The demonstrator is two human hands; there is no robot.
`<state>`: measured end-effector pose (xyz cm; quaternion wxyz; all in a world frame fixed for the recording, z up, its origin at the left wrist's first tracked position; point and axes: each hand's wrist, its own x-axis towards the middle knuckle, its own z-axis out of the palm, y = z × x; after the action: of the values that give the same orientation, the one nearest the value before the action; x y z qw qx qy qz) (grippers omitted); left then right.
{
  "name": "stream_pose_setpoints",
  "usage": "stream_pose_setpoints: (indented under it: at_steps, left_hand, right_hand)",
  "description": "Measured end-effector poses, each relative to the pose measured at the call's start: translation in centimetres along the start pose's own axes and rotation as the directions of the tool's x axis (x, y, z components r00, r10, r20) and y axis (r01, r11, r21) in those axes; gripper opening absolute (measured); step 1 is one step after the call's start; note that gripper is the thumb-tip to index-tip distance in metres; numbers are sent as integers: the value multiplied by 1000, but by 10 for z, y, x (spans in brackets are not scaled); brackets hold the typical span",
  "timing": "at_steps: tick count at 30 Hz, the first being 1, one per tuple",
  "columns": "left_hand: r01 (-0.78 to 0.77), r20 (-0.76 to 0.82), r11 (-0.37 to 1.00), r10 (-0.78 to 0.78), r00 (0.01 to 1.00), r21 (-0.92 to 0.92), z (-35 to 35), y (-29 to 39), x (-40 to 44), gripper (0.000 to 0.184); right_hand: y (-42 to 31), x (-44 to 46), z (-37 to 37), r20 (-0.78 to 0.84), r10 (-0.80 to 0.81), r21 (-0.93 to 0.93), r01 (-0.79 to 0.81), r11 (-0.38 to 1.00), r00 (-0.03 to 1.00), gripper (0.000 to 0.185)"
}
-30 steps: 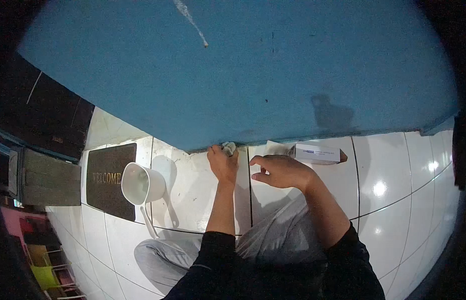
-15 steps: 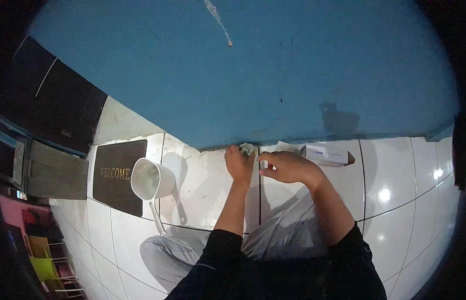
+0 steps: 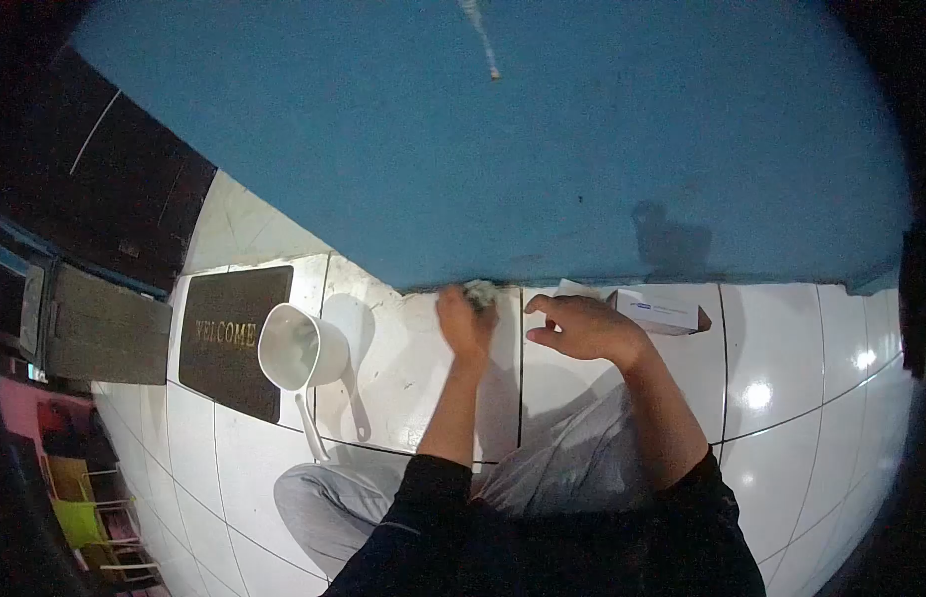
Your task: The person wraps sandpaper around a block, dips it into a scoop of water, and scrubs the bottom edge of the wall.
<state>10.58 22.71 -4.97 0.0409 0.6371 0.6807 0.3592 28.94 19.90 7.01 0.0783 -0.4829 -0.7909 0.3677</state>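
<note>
At the foot of the blue wall point(image 3: 543, 179), my left hand point(image 3: 467, 323) is closed on a crumpled grey-green cloth or wad point(image 3: 480, 293). The wad touches the grimy line where wall meets floor; its exact material is hard to tell. To its right, my right hand point(image 3: 587, 330) hangs over the tiles with bent fingers and the thumb apart, holding nothing. Just beyond that hand lies a white box point(image 3: 662, 310) with a blue mark and one dark end. A white piece like paper point(image 3: 577, 289) shows beside the box, partly hidden.
A white long-handled dipper point(image 3: 302, 348) stands on the white tiled floor point(image 3: 383, 398) to my left. Behind it lies a dark WELCOME mat point(image 3: 234, 343). An open door point(image 3: 110, 323) and coloured chairs point(image 3: 80, 517) are at the far left.
My left hand has shifted slightly left along the wall's base with the wad. My right hand sits a little farther right, its fingers still apart. The view has tilted slightly.
</note>
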Motion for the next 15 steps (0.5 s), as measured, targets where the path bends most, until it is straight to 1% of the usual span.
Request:
stream_pose_setpoints:
  at_steps: [1,2,3,4,5,7,9,10,12,13,15]
  left_hand:
    - [-38,-30,999,39,999,26,6,10,-2,41]
    - [-59,57,998,59,997,-8,8,15,-4,40]
    - [-55,53,998,55,997,-14,5,17,-3,40]
    - [-36,85,998,40,996,-42,2,20,-3,40]
    - [-16,116,997,24,993,-71,0,23,-3,39]
    - [-4,116,998,10,993,-55,-14,12,2,40]
    - [67,63,997,-69,996,27,-28,1,9,42]
    - [68,64,997,-70,996,27,-27,-1,9,42]
    - [116,-1,993,-116,993,23,-24,-5,8,43]
    - [115,-4,993,-115,993,26,-21,-4,7,43]
    - [115,54,993,-116,992,20,-7,9,-2,46]
  right_hand:
    - [1,1,1,1,1,-31,-1,1000,1000,38]
    - [0,1,1,5,0,-38,1,999,1000,38]
    - [-1,1,0,30,47,-59,-45,997,998,38]
    - [-1,-1,-1,54,98,-82,-93,992,994,39]
    - [1,-2,-2,57,102,-93,-97,991,993,39]
    - [6,-6,-1,89,130,-93,-122,988,987,40]
    - [9,-8,-2,104,150,-87,-142,986,983,41]
    - [9,-7,-4,101,151,-75,-143,987,983,41]
    - [6,-3,-5,102,147,-56,-142,988,984,41]
    - [1,1,-6,74,155,-68,-150,986,985,41]
    - [-2,6,-5,48,157,-81,-153,985,986,40]
